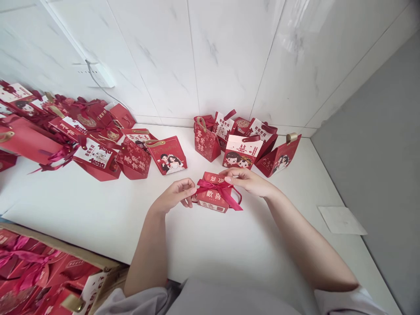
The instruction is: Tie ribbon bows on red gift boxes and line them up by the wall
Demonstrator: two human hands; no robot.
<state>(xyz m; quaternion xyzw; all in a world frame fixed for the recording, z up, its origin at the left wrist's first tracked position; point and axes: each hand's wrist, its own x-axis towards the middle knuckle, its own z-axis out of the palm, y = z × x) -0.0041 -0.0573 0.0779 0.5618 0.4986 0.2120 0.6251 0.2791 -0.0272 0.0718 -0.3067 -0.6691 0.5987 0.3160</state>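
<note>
A small red gift box (213, 203) with white lettering lies on the white tabletop before me. A magenta ribbon (215, 187) is tied in a bow across it, one tail hanging over the front right. Twisted red cord handles show at both sides. At the box's left side, my left hand (177, 194) is closed, thumb and fingers pinching the bow's left end. My right hand (246, 180) grips the upper right of the box, thumb on its top; its other fingertips are partly hidden behind. Just beyond stands a white-and-red box with a cartoon couple (242, 153).
Several upright red gift boxes (208, 142) stand near the tiled wall (226, 57). More red boxes (98, 159) crowd the left. A carton (108, 264) of ribboned boxes is at lower left. A white card (341, 220) lies by the grey panel (377, 144) on the right.
</note>
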